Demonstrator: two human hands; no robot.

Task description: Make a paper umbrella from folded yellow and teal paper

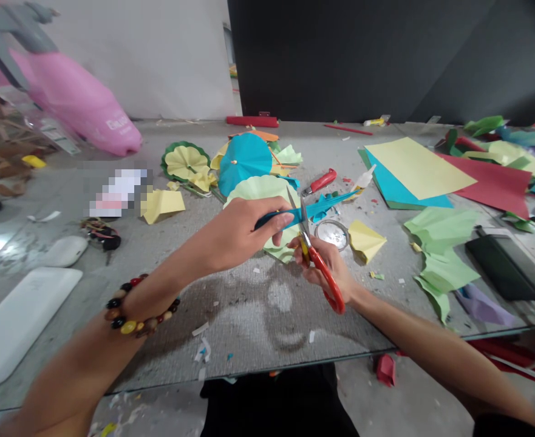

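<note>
Folded blue paper (pixel 326 205) is pinched in my left hand (pixel 244 230), its narrow end pointing right. My right hand (pixel 324 267) grips red-handled scissors (pixel 324 276), whose parted blades lie across the blue paper just right of my left fingertips. Beneath and behind my left hand lies a pale green scalloped paper (pixel 258 189). A round blue pleated paper (pixel 246 162) sits behind it, with a yellow and green paper flower (pixel 186 162) to its left. A red-handled cutter (pixel 320 181) and a roll of clear tape (pixel 331 234) lie near the scissors.
Yellow paper sheets (pixel 419 167) overlap blue and red ones at the right. Crumpled green paper (pixel 447 255) and a black device (pixel 513 267) lie nearer. A pink spray bottle (pixel 80 100) and a white power bank (pixel 21 321) are at the left. Small scraps dot the grey table (pixel 249 340).
</note>
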